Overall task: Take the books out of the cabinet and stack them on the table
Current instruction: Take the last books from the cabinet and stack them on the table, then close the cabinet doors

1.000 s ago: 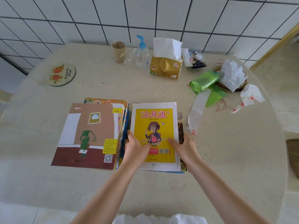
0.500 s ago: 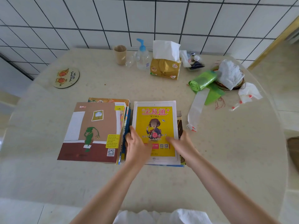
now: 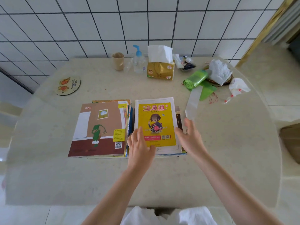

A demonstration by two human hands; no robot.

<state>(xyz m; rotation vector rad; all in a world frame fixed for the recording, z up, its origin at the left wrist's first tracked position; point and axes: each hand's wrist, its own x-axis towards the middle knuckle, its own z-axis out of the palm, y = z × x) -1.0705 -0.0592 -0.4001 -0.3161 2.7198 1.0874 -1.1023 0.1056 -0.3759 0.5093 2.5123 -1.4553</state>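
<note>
- Two piles of books lie side by side on the table (image 3: 211, 151), near its front edge: a left pile topped by a brown picture book (image 3: 97, 129) and a right pile topped by a yellow workbook (image 3: 155, 124).
- Left hand (image 3: 139, 143) lies over the near left corner of the yellow workbook with fingers straight and spread; whether it presses the cover or hovers just above it I cannot tell.
- Right hand (image 3: 190, 135) is at the right edge of the same pile, fingers straight and apart, gripping nothing.
- Thin, glossy softcovers like these probably flex when lifted by one corner, and likely slide on one another, so a pile wants support from both long edges, or a flat palm underneath.
- Edges in the right pile are uneven, with a darker book (image 3: 178, 117) jutting out at the right beneath the workbook; squaring calls for light pushes from both sides.
- Each book alone should be light; a full pile is heavier and apt to fan out.
- Far on the table stand a tissue pack (image 3: 160, 70), a pump bottle (image 3: 138, 62) and a green bag roll (image 3: 195, 79), well apart from the books.
</note>
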